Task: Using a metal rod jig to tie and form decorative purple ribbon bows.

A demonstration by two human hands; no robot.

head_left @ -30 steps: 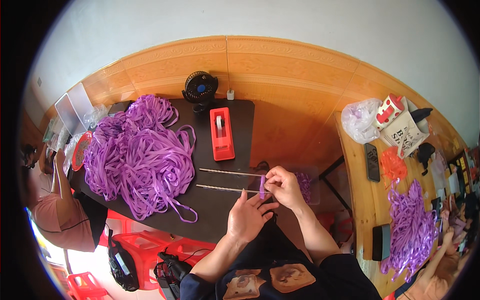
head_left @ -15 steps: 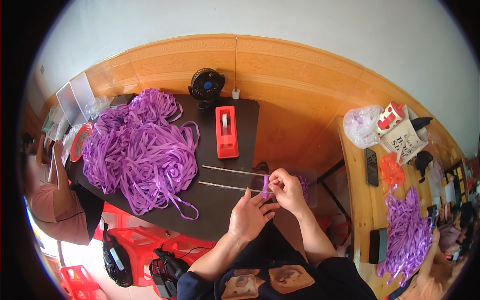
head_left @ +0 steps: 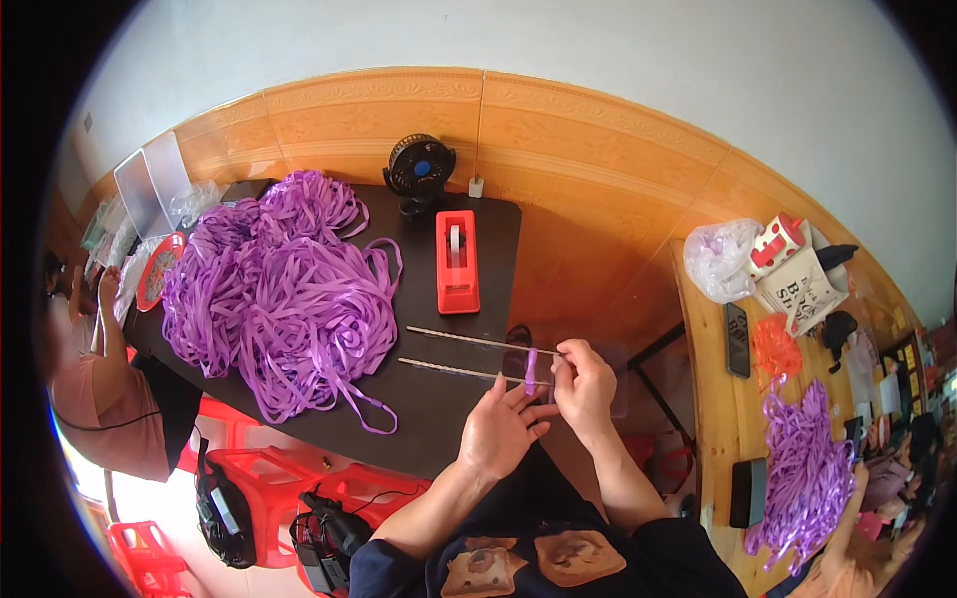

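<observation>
Two thin twisted metal rods [head_left: 454, 369] lie side by side, reaching right from above the dark table toward my hands. A short band of purple ribbon [head_left: 531, 371] spans both rods near their right ends. My left hand [head_left: 495, 429] is palm up with its fingers spread; its thumb and fingertips are close to the lower rod and the band's lower end. Closed at the right ends of the rods, my right hand [head_left: 585, 387] has thumb and fingers pressed together. What lies between those fingers is hidden.
A big heap of purple ribbon [head_left: 289, 289] covers the dark table's left. Behind stand a red tape dispenser [head_left: 458, 261] and a black fan [head_left: 420, 167]. The wooden table [head_left: 713, 429] at right bears more ribbon [head_left: 805, 473] and a phone [head_left: 737, 340]. Co-workers sit on both sides.
My right hand has moved slightly right and down, away from the purple band, and its fingers have curled in more. My left hand stays in nearly the same pose.
</observation>
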